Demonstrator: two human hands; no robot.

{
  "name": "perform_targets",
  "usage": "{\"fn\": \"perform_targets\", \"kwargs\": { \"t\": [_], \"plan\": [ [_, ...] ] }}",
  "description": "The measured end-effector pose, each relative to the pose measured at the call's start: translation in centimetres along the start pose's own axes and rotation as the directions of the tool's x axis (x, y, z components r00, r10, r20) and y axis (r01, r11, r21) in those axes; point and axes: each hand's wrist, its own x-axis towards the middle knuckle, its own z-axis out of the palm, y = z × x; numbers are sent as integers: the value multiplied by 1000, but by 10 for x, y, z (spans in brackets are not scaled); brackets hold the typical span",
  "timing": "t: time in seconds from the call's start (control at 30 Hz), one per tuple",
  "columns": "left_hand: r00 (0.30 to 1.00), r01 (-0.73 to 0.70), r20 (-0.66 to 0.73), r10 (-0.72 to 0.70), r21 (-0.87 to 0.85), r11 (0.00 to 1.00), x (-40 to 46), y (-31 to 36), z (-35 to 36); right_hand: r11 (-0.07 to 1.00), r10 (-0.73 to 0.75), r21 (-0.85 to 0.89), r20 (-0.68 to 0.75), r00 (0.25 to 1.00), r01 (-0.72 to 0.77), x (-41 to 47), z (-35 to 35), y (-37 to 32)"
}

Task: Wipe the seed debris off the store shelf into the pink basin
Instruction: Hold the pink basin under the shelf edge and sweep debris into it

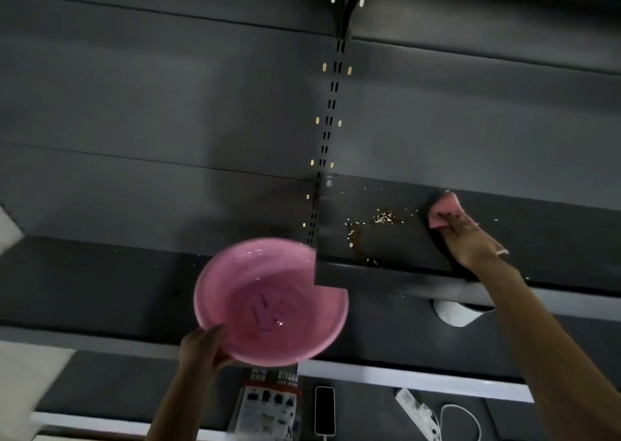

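My left hand (204, 346) grips the near rim of the pink basin (268, 301), holding it tilted just below the left front corner of the dark grey shelf (537, 239). Seed debris (376, 222) lies scattered on the shelf in pale and brown bits, from the middle down toward the front left edge. My right hand (470, 239) presses a pink cloth (443, 212) flat on the shelf, to the right of the debris. The basin holds no visible seeds.
A slotted upright (331, 104) runs up the back panel at the shelf's left end. Below, a lower shelf carries a phone (325, 410), a printed card (270, 403), a white power strip (415, 407) and a white cable (460, 420).
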Motion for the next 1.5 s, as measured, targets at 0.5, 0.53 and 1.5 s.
{"fn": "perform_targets", "kwargs": {
  "t": [0.5,0.53,1.5],
  "plan": [
    [966,-88,259,21,251,964,-55,66,24,615,-758,397,59,650,681,-48,53,-132],
    [966,-88,256,24,240,967,-55,69,26,595,-776,417,75,626,687,-51,52,-133],
    [963,-138,264,57,299,944,-70,77,33,976,-183,175,321,929,131,-32,-45,18]
  ]
}}
